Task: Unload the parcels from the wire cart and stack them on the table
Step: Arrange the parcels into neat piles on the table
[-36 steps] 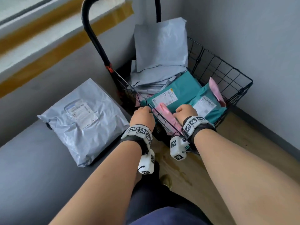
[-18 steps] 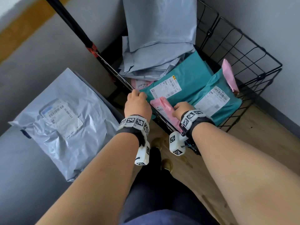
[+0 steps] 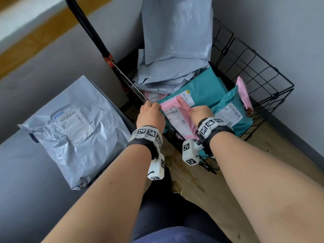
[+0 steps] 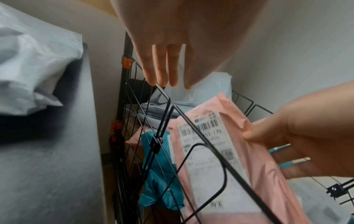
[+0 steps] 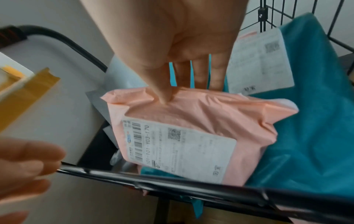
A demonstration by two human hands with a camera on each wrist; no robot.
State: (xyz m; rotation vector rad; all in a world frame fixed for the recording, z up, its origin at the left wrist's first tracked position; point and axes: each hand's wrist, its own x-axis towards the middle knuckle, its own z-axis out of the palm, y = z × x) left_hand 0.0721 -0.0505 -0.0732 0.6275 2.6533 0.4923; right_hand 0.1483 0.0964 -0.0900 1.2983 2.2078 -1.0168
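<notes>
The right hand (image 3: 201,114) pinches the top edge of a pink parcel (image 3: 177,118), thumb on the labelled face and fingers curled behind it, and the parcel stands tilted just inside the near rim of the wire cart (image 3: 254,81). The left hand (image 3: 150,116) is at that same rim; from its own wrist view the fingers (image 4: 162,68) hang fairly straight with their tips at the top wire, so it seems to steady the cart rather than grip it, though the head view leaves that unsure. Deeper in the cart lie two teal parcels (image 3: 205,88), another pink one and several grey bags (image 3: 175,50). Beside the cart, on the grey table (image 3: 26,199), one grey parcel (image 3: 75,130) already lies flat. The likely trouble is the thin pinch: the slick wrapper could slip out if the parcel's lower end snags on the rim wires as it rises. A hard tug could also drag the light cart or tip it.
</notes>
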